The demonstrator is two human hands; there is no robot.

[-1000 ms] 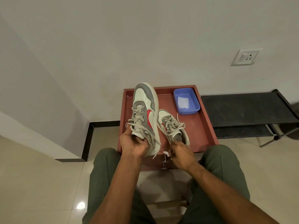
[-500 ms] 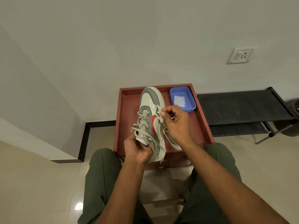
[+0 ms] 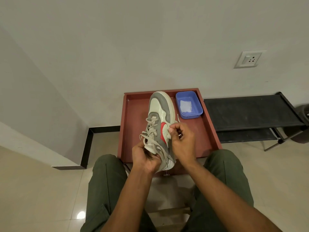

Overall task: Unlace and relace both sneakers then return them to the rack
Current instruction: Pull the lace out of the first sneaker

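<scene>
I see my left hand (image 3: pixel 145 159) gripping the sneaker's (image 3: pixel 159 124) heel, toe pointing away over the red tray (image 3: pixel 207 131) | my right hand (image 3: pixel 181 139) pinching a lace end (image 3: pixel 169 135) beside it | blue tub (image 3: pixel 189 104) in the tray's far corner | black rack (image 3: pixel 250 111) to the right.

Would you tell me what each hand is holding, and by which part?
Left hand grips the sneaker at its heel end; right hand pinches a lace end beside it.

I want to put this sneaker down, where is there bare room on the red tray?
Bare: the red tray's left strip beside the sneaker, and its right side below the blue tub. Crowded: the middle, around both hands.
</scene>
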